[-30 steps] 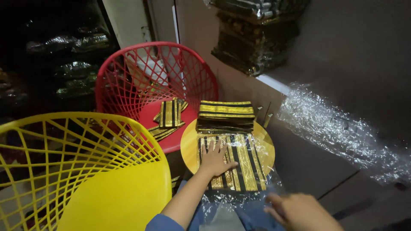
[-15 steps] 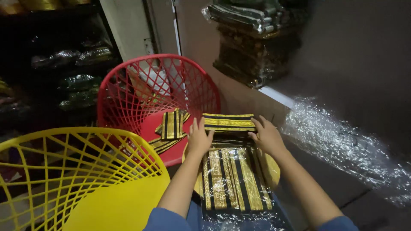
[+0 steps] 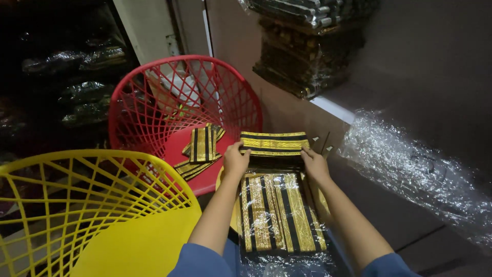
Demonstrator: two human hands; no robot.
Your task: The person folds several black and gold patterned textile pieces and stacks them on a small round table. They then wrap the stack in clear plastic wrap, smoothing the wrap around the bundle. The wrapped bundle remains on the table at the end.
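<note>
A folded stack of black cloth with gold stripes (image 3: 274,143) stands at the far end of a low yellow stool (image 3: 223,179). My left hand (image 3: 236,160) grips its left end and my right hand (image 3: 314,163) grips its right end. In front of the stack, between my forearms, lies a flat piece of the same black and gold striped cloth (image 3: 279,211), partly in clear plastic wrap.
A red lattice plastic chair (image 3: 179,102) holds a few smaller striped pieces (image 3: 201,146) on its seat. A yellow lattice chair (image 3: 97,205) is at the near left. Plastic-wrapped bundles (image 3: 307,46) sit on a ledge at the back. Crinkled clear plastic film (image 3: 420,169) lies at the right.
My left hand left the flat cloth and my right hand came up from my lap. Both moved forward onto the ends of the folded stack and now hold it.
</note>
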